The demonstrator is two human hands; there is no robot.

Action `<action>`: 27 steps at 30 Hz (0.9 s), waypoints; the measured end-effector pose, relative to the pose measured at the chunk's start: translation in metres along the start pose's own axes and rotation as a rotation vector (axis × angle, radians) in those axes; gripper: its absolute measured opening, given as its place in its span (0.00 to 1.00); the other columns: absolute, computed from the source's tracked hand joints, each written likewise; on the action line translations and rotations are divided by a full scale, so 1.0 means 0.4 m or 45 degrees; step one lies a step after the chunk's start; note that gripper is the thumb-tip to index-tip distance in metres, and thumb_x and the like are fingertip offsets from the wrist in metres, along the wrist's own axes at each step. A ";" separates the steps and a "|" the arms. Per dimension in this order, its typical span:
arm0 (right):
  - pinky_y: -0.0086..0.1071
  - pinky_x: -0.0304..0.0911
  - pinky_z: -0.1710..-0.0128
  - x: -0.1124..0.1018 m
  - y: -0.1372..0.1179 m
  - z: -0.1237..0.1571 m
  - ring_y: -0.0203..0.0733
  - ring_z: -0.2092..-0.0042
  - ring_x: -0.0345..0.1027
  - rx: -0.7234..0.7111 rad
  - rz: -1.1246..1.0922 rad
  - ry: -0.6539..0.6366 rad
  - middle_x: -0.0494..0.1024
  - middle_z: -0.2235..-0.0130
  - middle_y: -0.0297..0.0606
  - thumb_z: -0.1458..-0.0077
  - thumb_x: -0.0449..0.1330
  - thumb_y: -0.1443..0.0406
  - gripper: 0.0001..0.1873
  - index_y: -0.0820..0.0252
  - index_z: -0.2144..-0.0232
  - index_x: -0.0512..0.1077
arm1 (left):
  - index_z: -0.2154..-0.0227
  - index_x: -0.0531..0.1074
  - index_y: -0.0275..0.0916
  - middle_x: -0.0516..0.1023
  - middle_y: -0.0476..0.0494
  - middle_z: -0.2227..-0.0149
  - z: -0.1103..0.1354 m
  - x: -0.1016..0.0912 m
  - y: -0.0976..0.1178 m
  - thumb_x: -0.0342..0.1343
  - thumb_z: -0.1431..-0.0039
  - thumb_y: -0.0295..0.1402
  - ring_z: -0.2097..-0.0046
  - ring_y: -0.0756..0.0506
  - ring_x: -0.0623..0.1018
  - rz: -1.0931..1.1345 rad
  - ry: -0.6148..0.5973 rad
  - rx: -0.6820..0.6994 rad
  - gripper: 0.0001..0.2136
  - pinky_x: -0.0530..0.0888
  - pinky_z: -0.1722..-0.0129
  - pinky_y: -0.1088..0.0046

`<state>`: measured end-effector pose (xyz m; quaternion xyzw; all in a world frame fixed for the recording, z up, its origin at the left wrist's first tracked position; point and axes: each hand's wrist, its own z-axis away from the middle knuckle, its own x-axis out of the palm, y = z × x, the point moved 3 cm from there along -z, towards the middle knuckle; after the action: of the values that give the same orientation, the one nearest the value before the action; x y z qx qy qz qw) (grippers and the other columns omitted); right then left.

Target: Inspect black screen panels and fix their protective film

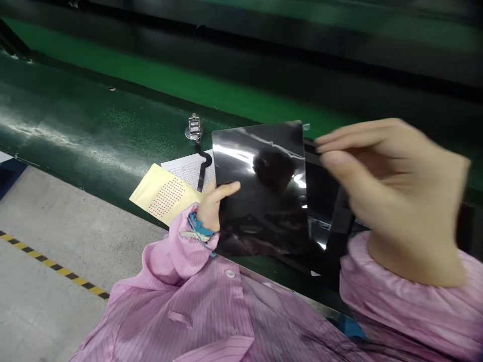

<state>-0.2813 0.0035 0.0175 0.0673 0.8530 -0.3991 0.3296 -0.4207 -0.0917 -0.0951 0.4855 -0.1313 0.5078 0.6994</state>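
My left hand [212, 207] grips a glossy black rectangular sheet [264, 216] by its left edge, thumb lying on its face. Bright lamp streaks and a dark round shape are mirrored in its surface. A small clear tab [306, 126] sticks out by its top right corner. To the right of the sheet, my right hand [403, 201] is raised with thumb and fingertips pinched together, blurred by motion. Whatever the pinch holds, if anything, is too small to make out. A blue band [202, 225] circles my left wrist.
A yellow sheet with red dots [166, 198] and a white printed form [188, 168] lie on the green bench [94, 136]. Behind them are a metal clip [193, 126] and a black strap [204, 166]. More dark glossy pieces [320, 226] lie right of the sheet.
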 end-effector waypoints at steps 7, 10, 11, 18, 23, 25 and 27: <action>0.36 0.68 0.54 0.104 -0.045 -0.078 0.39 0.53 0.70 -0.552 0.105 -0.091 0.76 0.56 0.37 0.37 0.57 0.69 0.05 0.61 0.66 0.72 | 0.70 0.75 0.37 0.77 0.52 0.71 0.037 0.022 -0.030 0.69 0.59 0.34 0.64 0.48 0.76 -0.266 -0.289 0.039 0.13 0.71 0.56 0.70; 0.34 0.68 0.57 0.110 -0.054 -0.082 0.38 0.56 0.70 -0.565 0.098 -0.067 0.75 0.58 0.38 0.37 0.55 0.71 0.06 0.62 0.67 0.70 | 0.67 0.76 0.37 0.78 0.51 0.68 0.057 0.034 -0.022 0.68 0.55 0.33 0.61 0.47 0.77 -0.283 -0.354 0.040 0.12 0.71 0.54 0.70; 0.33 0.67 0.57 0.109 -0.057 -0.080 0.38 0.56 0.70 -0.571 0.098 -0.056 0.75 0.59 0.38 0.37 0.55 0.71 0.06 0.62 0.67 0.70 | 0.67 0.76 0.37 0.79 0.50 0.68 0.061 0.037 -0.021 0.68 0.55 0.33 0.60 0.47 0.77 -0.287 -0.361 0.041 0.11 0.71 0.53 0.70; 0.32 0.60 0.62 0.115 -0.060 -0.053 0.36 0.59 0.71 -0.774 0.429 0.126 0.76 0.60 0.36 0.37 0.52 0.74 0.06 0.62 0.64 0.65 | 0.61 0.76 0.38 0.80 0.48 0.57 0.052 0.038 -0.034 0.67 0.52 0.35 0.47 0.42 0.76 -0.342 -0.457 0.195 0.15 0.66 0.40 0.65; 0.34 0.57 0.60 0.098 -0.070 -0.059 0.35 0.64 0.70 -0.742 0.612 -0.008 0.77 0.62 0.32 0.35 0.48 0.73 0.09 0.62 0.67 0.65 | 0.61 0.77 0.38 0.80 0.49 0.63 0.041 0.025 -0.042 0.67 0.53 0.36 0.56 0.44 0.78 -0.420 -0.495 0.157 0.15 0.72 0.49 0.66; 0.32 0.58 0.61 0.084 -0.076 -0.080 0.35 0.63 0.71 -0.481 0.515 -0.186 0.77 0.62 0.32 0.36 0.54 0.69 0.06 0.61 0.66 0.68 | 0.63 0.77 0.38 0.80 0.51 0.66 0.042 0.023 -0.037 0.67 0.54 0.35 0.60 0.47 0.77 -0.381 -0.476 0.120 0.13 0.73 0.54 0.69; 0.29 0.60 0.62 0.068 -0.079 -0.104 0.34 0.62 0.71 -0.146 0.290 -0.319 0.76 0.62 0.33 0.41 0.63 0.65 0.11 0.60 0.56 0.70 | 0.66 0.77 0.38 0.78 0.52 0.70 0.045 0.026 -0.027 0.67 0.55 0.33 0.65 0.49 0.77 -0.341 -0.459 0.056 0.11 0.73 0.58 0.71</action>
<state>-0.3354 0.0082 0.0402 0.0943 0.8133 -0.3153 0.4798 -0.4013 -0.1005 -0.0850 0.5968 -0.1773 0.3180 0.7150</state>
